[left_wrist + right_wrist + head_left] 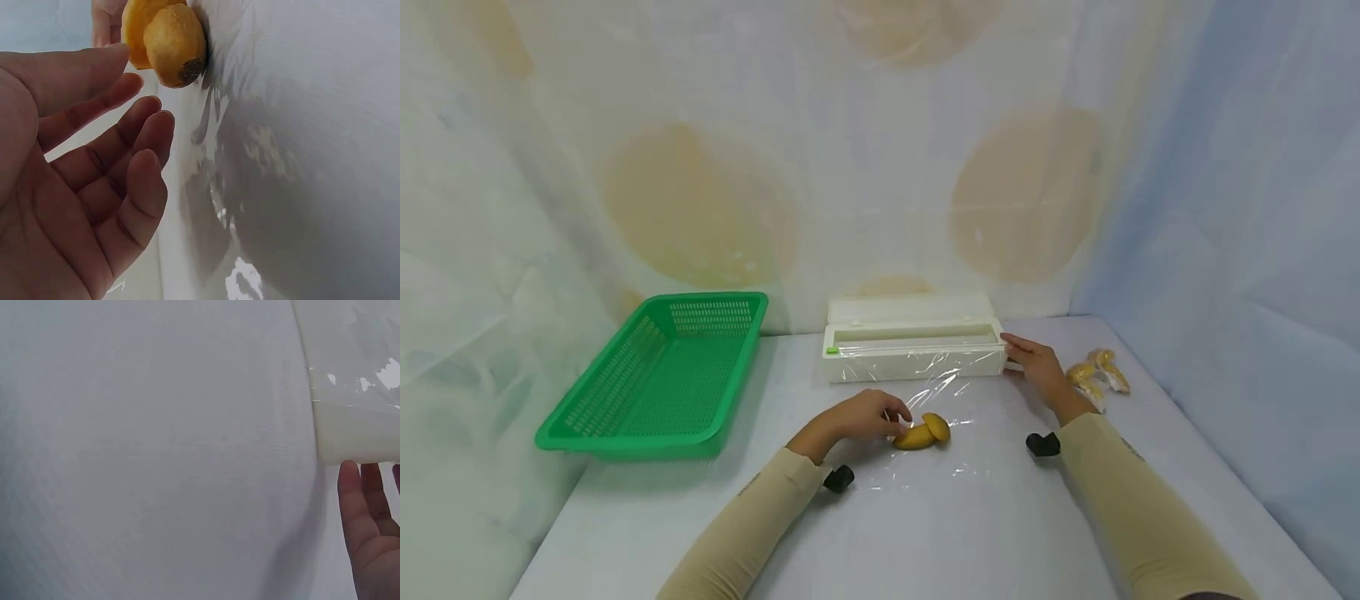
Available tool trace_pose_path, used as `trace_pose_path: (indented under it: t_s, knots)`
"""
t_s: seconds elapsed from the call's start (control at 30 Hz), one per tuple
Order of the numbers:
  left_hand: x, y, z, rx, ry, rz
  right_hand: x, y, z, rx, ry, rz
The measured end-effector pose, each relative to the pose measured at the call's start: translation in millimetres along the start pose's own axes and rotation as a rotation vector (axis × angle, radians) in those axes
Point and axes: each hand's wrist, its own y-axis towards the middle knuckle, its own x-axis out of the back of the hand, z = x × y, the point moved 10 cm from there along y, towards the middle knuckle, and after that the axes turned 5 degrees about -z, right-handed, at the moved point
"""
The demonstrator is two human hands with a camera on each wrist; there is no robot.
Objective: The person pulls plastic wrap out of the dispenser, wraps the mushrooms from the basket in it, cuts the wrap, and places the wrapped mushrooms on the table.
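Observation:
Two stubby yellow fruits (916,437), resembling small bananas, lie one across the other on a sheet of clear cling film. A dark brown tip marks the rounded end of the nearer fruit (177,47) in the left wrist view. My left hand (867,414) is beside them, fingers loosely bent, thumb and index fingertips right at the fruit. The film runs toward me from a white cling film dispenser (917,364), whose lid stands up at the back. Fingers extended, my right hand (1036,367) touches the dispenser's right end (356,440).
A green plastic basket (655,400) stands at the left. Several yellow pieces wrapped in film (1086,375) lie at the right. Patterned sheeting (880,167) hangs behind the table and on both sides. Black wrist cameras (1042,444) sit on both arms.

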Motion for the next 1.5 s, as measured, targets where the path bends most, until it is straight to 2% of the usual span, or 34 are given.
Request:
trace_pose_path:
  t_s: [0.13, 0.23, 0.3, 0.43, 0.6, 0.7, 0.83, 0.93, 1.03, 1.2, 1.37, 1.5]
  knots:
    - [4.0, -0.8, 1.9, -0.014, 0.024, 0.001, 2, 2.5, 6, -0.011, -0.088, -0.001]
    - [3.4, -5.0, 3.7, -0.034, 0.06, 0.0, 4, 0.4, 8, 0.02, -0.23, 0.0]
    - [2.7, -9.5, 5.5, -0.043, 0.089, -0.002, 6, -2.4, 12, 0.068, -0.365, -0.007]
    - [4.8, -22.7, 13.5, -0.014, 0.132, -0.009, 4, -14.5, 26, 0.211, -0.615, -0.013]
    - [13.4, -40.3, 22.4, 0.031, 0.142, -0.036, 1, -33.2, 41, 0.347, -0.766, -0.009]
    - [15.9, -48.7, 25.3, 0.045, 0.132, -0.038, 0, -44.9, 43, 0.384, -0.791, 0.015]
    - [19.3, -58.3, 26.7, 0.057, 0.14, -0.04, -11, -61.5, 41, 0.402, -0.798, 0.127]
    - [21.8, -64.7, 26.5, 0.047, 0.156, -0.047, -19, -72.7, 36, 0.379, -0.801, 0.212]
    - [21.5, -71.6, 26.8, 0.028, 0.17, -0.055, -24, -83.9, 31, 0.349, -0.789, 0.261]
    - [19.2, -88.8, 27.7, 0.017, 0.142, -0.071, -36, -108.1, 20, 0.294, -0.769, 0.378]
    - [12.6, -106.2, 27.1, -0.02, 0.142, -0.04, -49, -131.0, 6, 0.264, -0.773, 0.511]
    - [5.1, -112.3, 24.4, -0.042, 0.143, 0.012, -55, -143.4, 3, 0.32, -0.788, 0.594]
